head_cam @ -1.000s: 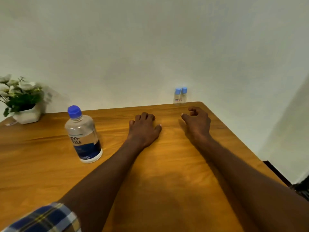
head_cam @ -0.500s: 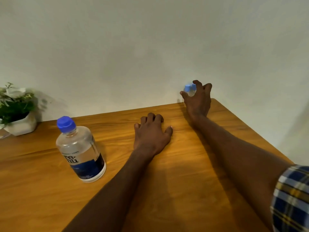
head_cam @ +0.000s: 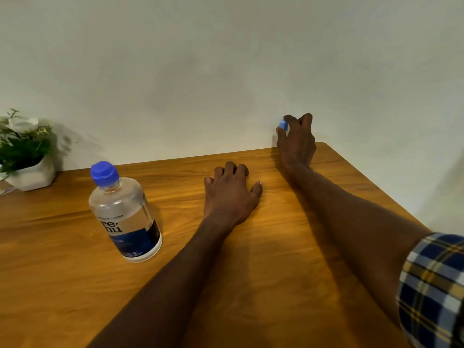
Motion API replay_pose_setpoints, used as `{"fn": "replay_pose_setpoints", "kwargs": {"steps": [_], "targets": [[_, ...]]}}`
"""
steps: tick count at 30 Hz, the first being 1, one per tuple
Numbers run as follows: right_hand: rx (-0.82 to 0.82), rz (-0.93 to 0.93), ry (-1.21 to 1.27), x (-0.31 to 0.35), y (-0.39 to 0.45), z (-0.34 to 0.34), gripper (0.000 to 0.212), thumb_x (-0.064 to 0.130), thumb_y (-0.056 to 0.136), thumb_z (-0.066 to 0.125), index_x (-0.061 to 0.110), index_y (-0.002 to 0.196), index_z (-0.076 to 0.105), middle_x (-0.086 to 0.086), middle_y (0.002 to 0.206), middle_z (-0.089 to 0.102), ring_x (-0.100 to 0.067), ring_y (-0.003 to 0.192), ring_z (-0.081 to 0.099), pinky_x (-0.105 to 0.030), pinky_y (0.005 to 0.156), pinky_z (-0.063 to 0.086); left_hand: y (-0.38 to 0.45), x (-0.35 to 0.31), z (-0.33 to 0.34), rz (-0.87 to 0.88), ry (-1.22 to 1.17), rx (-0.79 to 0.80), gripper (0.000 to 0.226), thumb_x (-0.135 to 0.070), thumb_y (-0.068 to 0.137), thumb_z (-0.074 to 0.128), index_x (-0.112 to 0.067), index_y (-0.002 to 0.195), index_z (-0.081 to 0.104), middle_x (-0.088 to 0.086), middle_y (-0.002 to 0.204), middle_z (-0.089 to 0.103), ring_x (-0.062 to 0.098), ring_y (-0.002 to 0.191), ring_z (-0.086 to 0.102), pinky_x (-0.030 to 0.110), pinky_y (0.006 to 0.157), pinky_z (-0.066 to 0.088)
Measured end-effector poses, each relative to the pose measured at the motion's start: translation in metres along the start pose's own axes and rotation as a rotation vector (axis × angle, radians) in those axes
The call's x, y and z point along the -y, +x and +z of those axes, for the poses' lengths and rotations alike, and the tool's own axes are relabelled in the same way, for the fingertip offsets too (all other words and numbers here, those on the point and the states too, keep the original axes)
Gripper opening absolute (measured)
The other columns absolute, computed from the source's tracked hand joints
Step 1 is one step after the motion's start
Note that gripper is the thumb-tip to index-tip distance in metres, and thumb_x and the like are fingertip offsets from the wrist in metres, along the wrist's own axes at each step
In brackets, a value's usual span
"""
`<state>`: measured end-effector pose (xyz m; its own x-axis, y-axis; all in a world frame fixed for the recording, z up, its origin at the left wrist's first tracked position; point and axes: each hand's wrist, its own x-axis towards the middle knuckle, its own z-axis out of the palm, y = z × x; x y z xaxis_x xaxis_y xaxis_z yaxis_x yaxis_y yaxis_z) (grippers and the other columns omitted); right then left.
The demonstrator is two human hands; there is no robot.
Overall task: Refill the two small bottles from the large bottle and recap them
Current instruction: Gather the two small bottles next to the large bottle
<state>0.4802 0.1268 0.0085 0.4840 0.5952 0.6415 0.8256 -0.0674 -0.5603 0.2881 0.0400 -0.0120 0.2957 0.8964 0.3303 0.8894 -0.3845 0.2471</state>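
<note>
- Right hand reached the surface's far edge, its grip curled around a blue-capped small bottle.
- Left hand lay flat, fingers relaxed.
- Large bottle stood capped, left.

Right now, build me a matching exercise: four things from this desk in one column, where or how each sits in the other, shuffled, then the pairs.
Things
1. large bottle
2. left hand
3. right hand
4. potted plant

Places or states
A. at the table's far right corner, fingers round a small blue cap
B. far left edge, in a white pot
C. resting on the wooden table, holding nothing
D. upright, left of both hands, blue cap still on

Pairs: 1-D, 2-C, 3-A, 4-B
</note>
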Motion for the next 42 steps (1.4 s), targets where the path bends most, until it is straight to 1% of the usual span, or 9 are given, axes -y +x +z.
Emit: {"fn": "replay_pose_setpoints", "kwargs": {"steps": [8, 11, 15, 18, 23, 25, 28, 35, 42], "targets": [[0.061, -0.192, 0.063, 0.004, -0.005, 0.001, 0.03, 0.02, 0.098, 0.07, 0.016, 0.127, 0.065, -0.008, 0.129, 0.061, -0.026, 0.114, 0.061, -0.043, 0.095, 0.05, 0.001, 0.001, 0.001, 0.003, 0.006, -0.007, 0.054, -0.063, 0.1, 0.042, -0.026, 0.138, 0.052, 0.001, 0.142, 0.05, 0.025, 0.133, 0.045, 0.049, 0.107, 0.037], [0.072, -0.182, 0.197, 0.006, -0.014, -0.005, 0.028, 0.018, 0.098, 0.069, 0.015, 0.125, 0.063, -0.005, 0.119, 0.068, -0.024, 0.108, 0.063, -0.048, 0.094, 0.055, -0.002, 0.0, -0.003, -0.001, -0.006, 0.002, 0.054, -0.06, 0.102, 0.044, -0.022, 0.14, 0.051, 0.003, 0.142, 0.052, 0.026, 0.133, 0.046, 0.049, 0.106, 0.037], [0.045, -0.058, 0.426, 0.018, -0.047, -0.031, 0.028, 0.018, 0.096, 0.073, 0.016, 0.122, 0.064, 0.003, 0.114, 0.069, -0.016, 0.1, 0.064, -0.038, 0.086, 0.058, -0.007, -0.005, -0.014, -0.013, -0.124, -0.003, 0.046, -0.024, 0.102, 0.053, -0.015, 0.147, 0.044, 0.008, 0.145, 0.055, 0.028, 0.132, 0.05, 0.049, 0.106, 0.041], [0.015, 0.101, 0.646, 0.041, -0.093, -0.064, 0.028, 0.017, 0.095, 0.074, 0.018, 0.122, 0.068, 0.01, 0.111, 0.07, -0.004, 0.101, 0.065, -0.02, 0.088, 0.054, -0.019, -0.005, -0.027, -0.06, -0.349, -0.004, 0.063, 0.003, 0.091, 0.057, -0.011, 0.151, 0.041, 0.012, 0.144, 0.058, 0.029, 0.128, 0.057, 0.047, 0.103, 0.049], [0.083, 0.278, 0.794, 0.074, -0.16, -0.105, 0.026, 0.014, 0.091, 0.078, 0.017, 0.116, 0.072, 0.013, 0.105, 0.071, 0.006, 0.092, 0.066, -0.016, 0.079, 0.055, -0.066, 0.002, -0.045, -0.232, -0.716, -0.076, 0.066, 0.019, 0.085, 0.051, -0.011, 0.144, 0.049, 0.009, 0.132, 0.063, 0.02, 0.122, 0.06, 0.021, 0.089, 0.049], [0.141, 0.252, 0.792, 0.086, -0.182, -0.12, 0.029, 0.013, 0.091, 0.079, 0.017, 0.118, 0.072, 0.011, 0.107, 0.072, 0.009, 0.093, 0.065, -0.011, 0.078, 0.052, -0.093, 0.005, -0.052, -0.222, -0.781, -0.101, 0.064, 0.02, 0.087, 0.047, -0.012, 0.142, 0.052, 0.006, 0.133, 0.064, 0.016, 0.124, 0.059, 0.017, 0.093, 0.048], [0.212, 0.161, 0.787, 0.096, -0.2, -0.134, 0.032, 0.014, 0.09, 0.08, 0.018, 0.12, 0.071, 0.01, 0.111, 0.072, 0.004, 0.099, 0.066, -0.01, 0.081, 0.051, -0.126, 0.014, -0.059, -0.273, -0.887, -0.147, 0.059, 0.018, 0.093, 0.044, -0.016, 0.14, 0.055, 0.002, 0.134, 0.065, 0.011, 0.125, 0.061, 0.035, 0.105, 0.054], [0.433, 0.123, 0.766, 0.106, -0.205, -0.139, 0.041, 0.006, 0.087, 0.081, 0.02, 0.124, 0.068, 0.014, 0.109, 0.07, -0.001, 0.099, 0.068, -0.013, 0.073, 0.056, -0.141, 0.013, -0.072, -0.298, -0.986, -0.164, 0.048, 0.006, 0.101, 0.043, -0.021, 0.137, 0.059, -0.002, 0.13, 0.068, 0.009, 0.118, 0.065, 0.042, 0.103, 0.057], [0.535, 0.191, 0.795, 0.102, -0.205, -0.134, 0.044, 0.001, 0.084, 0.08, 0.022, 0.121, 0.069, 0.007, 0.114, 0.074, -0.01, 0.104, 0.072, -0.04, 0.087, 0.064, -0.138, 0.012, -0.074, -0.293, -0.983, -0.136, 0.044, 0.001, 0.104, 0.048, -0.021, 0.14, 0.058, -0.006, 0.129, 0.067, 0.006, 0.119, 0.064, 0.03, 0.104, 0.055]]}}
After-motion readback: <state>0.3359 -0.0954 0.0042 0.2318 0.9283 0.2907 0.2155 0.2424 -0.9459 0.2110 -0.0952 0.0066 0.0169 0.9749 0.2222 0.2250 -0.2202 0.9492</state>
